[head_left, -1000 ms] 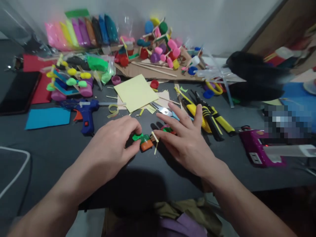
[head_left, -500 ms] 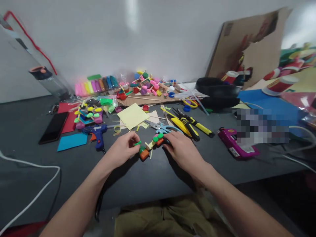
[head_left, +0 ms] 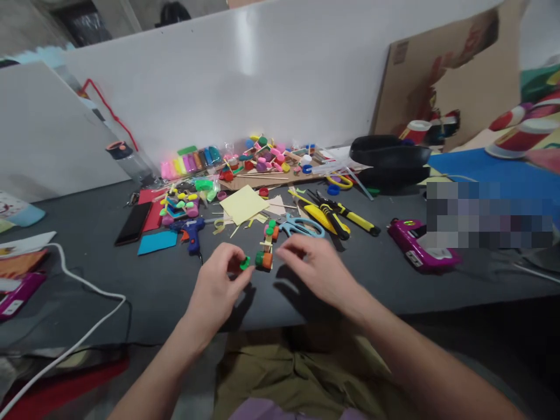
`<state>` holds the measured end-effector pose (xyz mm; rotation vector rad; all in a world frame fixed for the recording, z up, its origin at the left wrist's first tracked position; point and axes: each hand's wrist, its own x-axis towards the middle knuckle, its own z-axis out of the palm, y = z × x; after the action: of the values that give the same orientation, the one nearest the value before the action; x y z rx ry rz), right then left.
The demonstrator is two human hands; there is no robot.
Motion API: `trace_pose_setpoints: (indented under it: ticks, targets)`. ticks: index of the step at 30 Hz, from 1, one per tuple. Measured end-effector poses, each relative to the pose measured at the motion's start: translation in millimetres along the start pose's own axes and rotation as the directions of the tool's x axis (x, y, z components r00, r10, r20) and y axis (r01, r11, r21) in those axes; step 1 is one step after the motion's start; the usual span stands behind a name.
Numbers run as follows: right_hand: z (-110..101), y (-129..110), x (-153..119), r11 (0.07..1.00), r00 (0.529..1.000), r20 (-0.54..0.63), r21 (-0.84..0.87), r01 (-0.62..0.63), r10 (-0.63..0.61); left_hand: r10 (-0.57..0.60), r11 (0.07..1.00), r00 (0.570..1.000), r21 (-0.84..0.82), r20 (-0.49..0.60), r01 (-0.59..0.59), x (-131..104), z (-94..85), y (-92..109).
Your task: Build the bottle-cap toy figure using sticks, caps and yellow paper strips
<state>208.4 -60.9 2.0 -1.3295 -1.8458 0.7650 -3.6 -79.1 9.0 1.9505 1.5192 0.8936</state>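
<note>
Between my hands a small model of orange and green clay-like pieces joined by pale sticks rests on the dark table. My left hand, just left of it, pinches a small green piece that looks like soft clay. To the model's right hovers my right hand, its fingers bent and slightly apart, with nothing visible in them. Light-blue scissors lie just beyond the right hand. A yellow paper square is farther back.
A blue glue gun, a phone and a blue paper piece lie to the left. Yellow-black pliers and a purple device are at right. Colourful clay models crowd the back by the white partition.
My right hand has let go of the model and drawn back to the right. The model now stands more lengthwise. My left hand still pinches the green piece; the view has shifted.
</note>
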Motion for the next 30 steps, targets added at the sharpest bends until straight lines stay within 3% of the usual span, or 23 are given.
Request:
trace_pose_setpoints:
  ticks: [2,5,11,15,19,24,30]
  targets:
    - [10,-9,-22,0.983,0.998,0.062,0.184,-0.03,0.018,0.077,0.997,0.996,0.031,-0.036,-0.076,-12,7.1,14]
    - [25,-14,-43,0.922,0.997,0.043,0.379,-0.079,0.067,0.17,0.984,0.983,0.06,-0.061,-0.167,-23,19.6,28]
    - [27,-10,-51,0.855,0.99,-0.001,0.505,-0.122,0.142,0.243,0.969,0.97,0.058,-0.029,-0.241,-32,33.6,35]
    - [20,-7,-50,0.875,0.987,-0.01,0.464,-0.136,0.159,0.205,0.979,0.979,0.009,-0.011,-0.205,-37,32.5,34]
    - [12,-8,-49,0.937,0.988,-0.015,0.32,-0.138,0.151,0.082,0.991,0.997,-0.109,-0.004,-0.082,-32,26.9,35]
    - [5,-12,-49,0.985,0.993,-0.017,0.129,-0.114,0.118,0.071,0.988,0.993,-0.146,0.09,-0.057,-17,25.6,35]
    - [14,-14,-47,0.991,0.993,-0.053,0.077,-0.106,0.11,-0.04,0.974,0.999,-0.221,0.027,0.045,-14,38.7,28]
